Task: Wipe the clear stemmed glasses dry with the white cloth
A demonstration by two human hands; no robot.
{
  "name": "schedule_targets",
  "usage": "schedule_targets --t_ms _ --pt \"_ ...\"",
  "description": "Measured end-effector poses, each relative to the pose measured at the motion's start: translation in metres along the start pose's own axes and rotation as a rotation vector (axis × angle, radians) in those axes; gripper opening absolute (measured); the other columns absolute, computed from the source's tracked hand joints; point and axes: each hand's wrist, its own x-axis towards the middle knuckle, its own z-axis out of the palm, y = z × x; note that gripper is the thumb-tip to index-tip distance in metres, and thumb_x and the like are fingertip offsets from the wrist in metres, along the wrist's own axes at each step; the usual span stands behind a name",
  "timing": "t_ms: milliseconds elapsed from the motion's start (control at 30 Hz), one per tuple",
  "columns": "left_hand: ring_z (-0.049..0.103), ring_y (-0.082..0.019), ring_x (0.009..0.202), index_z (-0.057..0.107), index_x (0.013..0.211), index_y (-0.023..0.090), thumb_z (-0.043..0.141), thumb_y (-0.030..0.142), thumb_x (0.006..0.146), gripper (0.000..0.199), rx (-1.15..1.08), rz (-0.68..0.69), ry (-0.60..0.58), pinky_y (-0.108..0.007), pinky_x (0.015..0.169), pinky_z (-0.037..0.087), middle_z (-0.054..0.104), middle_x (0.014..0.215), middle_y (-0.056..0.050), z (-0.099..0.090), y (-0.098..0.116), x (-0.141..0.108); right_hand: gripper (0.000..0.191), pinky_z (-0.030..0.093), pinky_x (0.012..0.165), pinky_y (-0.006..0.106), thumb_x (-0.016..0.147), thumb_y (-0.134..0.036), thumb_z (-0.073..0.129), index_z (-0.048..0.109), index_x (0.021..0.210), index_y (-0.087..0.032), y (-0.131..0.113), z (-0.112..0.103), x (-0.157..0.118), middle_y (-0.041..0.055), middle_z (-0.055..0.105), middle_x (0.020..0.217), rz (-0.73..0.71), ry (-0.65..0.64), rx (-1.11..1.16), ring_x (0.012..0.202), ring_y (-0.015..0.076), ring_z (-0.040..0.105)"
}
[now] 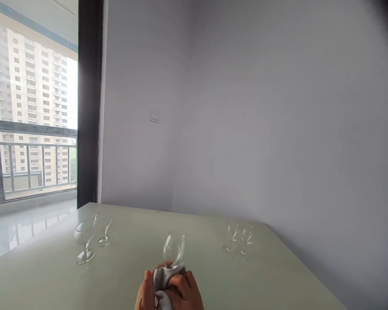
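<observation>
A clear stemmed glass point(174, 249) stands upright between my hands at the front middle of the table, its bowl showing above my fingers. A light grey cloth point(162, 279) is bunched around its lower part, hiding the stem and foot. My left hand point(145, 294) closes around the glass from the left, thumb up, with some fingers passing behind the cloth. On the right, my right hand point(186, 292) grips the cloth with bent fingers and presses it against the glass below the bowl. Exactly where the left fingers touch the glass is hidden.
Two larger stemmed glasses, one nearer point(85, 234) and one farther point(104, 226), stand at the table's left. Two small stemmed glasses point(232, 234) point(246, 237) stand on the right. The pale green table point(132, 232) meets grey walls; a window point(35, 107) is at left.
</observation>
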Motion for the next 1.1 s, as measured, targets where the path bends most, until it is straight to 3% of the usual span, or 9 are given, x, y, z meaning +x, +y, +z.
schedule_targets --t_ms 133,267,433,567,667,767,867,967,1100 --pt "0.053 -0.016 0.056 0.07 0.085 0.016 0.052 0.07 0.066 0.06 0.011 0.043 0.017 -0.026 0.053 0.044 0.058 0.059 -0.001 0.001 0.013 0.011 0.028 0.042 0.051 0.024 0.069 -0.045 0.063 0.061 0.057 -0.02 0.005 -0.015 0.005 -0.0015 0.052 0.054 0.389 -0.205 0.363 0.052 0.0145 0.05" --pt "0.039 -0.009 0.041 0.066 0.096 0.017 0.071 0.056 0.057 0.055 0.044 -0.019 0.009 -0.02 0.042 0.032 0.045 0.046 0.007 0.004 0.008 0.019 0.041 0.039 0.053 0.025 0.066 -0.058 0.062 0.062 0.063 -0.017 0.009 -0.037 0.017 -0.0001 0.052 0.055 0.639 -0.008 0.572 0.056 0.0153 0.045" --pt "0.061 -0.023 0.087 0.07 0.093 0.02 0.07 0.058 0.058 0.052 -0.022 -0.058 -0.074 -0.027 0.067 0.048 0.069 0.087 -0.008 0.007 -0.008 0.014 0.057 0.037 0.053 0.027 0.067 -0.071 0.052 0.063 0.066 -0.015 0.006 -0.023 0.008 0.0017 0.051 0.056 0.535 -0.037 0.509 0.055 0.0153 0.043" --pt "0.034 -0.032 0.129 0.073 0.087 0.022 0.07 0.057 0.058 0.046 0.143 0.023 -0.149 -0.036 0.1 0.037 0.053 0.131 -0.009 0.003 -0.007 0.011 0.063 0.033 0.049 0.025 0.072 -0.073 0.043 0.062 0.07 -0.013 0.003 -0.008 -0.001 0.0013 0.049 0.055 0.423 -0.309 0.482 0.05 0.0126 0.041" --pt "0.037 -0.033 0.127 0.073 0.086 0.021 0.068 0.057 0.059 0.045 0.115 0.008 -0.147 -0.036 0.095 0.041 0.05 0.134 -0.01 0.004 -0.002 0.01 0.044 0.037 0.053 0.025 0.075 -0.056 0.052 0.062 0.081 -0.013 0.003 -0.011 0.002 0.0039 0.058 0.066 0.351 -0.465 0.465 0.057 0.0146 0.049" --pt "0.053 -0.033 0.111 0.072 0.088 0.018 0.071 0.054 0.058 0.047 0.055 -0.099 -0.177 -0.033 0.082 0.048 0.058 0.125 -0.01 0.008 0.002 0.01 0.022 0.043 0.06 0.027 0.073 -0.03 0.055 0.063 0.085 -0.015 0.005 -0.016 0.003 0.0069 0.063 0.076 0.274 -0.415 0.174 0.065 0.0191 0.057" --pt "0.06 -0.029 0.1 0.07 0.092 0.017 0.071 0.052 0.06 0.047 0.058 -0.173 -0.172 -0.029 0.076 0.048 0.068 0.108 -0.008 0.005 0.007 0.014 0.023 0.046 0.067 0.03 0.056 -0.013 0.057 0.064 0.078 -0.016 0.011 -0.013 -0.003 0.0094 0.066 0.077 0.052 -0.404 -0.158 0.073 0.0241 0.06" --pt "0.059 -0.027 0.103 0.067 0.093 0.018 0.068 0.05 0.066 0.042 0.052 -0.188 -0.05 -0.027 0.072 0.049 0.072 0.095 -0.007 -0.004 0.011 0.021 0.026 0.047 0.071 0.026 0.053 -0.011 0.056 0.062 0.077 -0.019 0.015 -0.01 -0.009 0.0072 0.068 0.082 -0.109 -0.413 -0.114 0.079 0.0229 0.061" --pt "0.067 -0.021 0.084 0.06 0.087 0.019 0.069 0.036 0.072 0.025 -0.208 -0.264 0.012 -0.03 0.072 0.052 0.071 0.084 -0.005 -0.012 0.014 0.026 0.017 0.049 0.063 0.023 0.072 -0.018 0.048 0.058 0.086 -0.019 0.012 -0.018 -0.008 0.0053 0.064 0.076 -0.01 -0.147 0.007 0.069 0.0182 0.062"
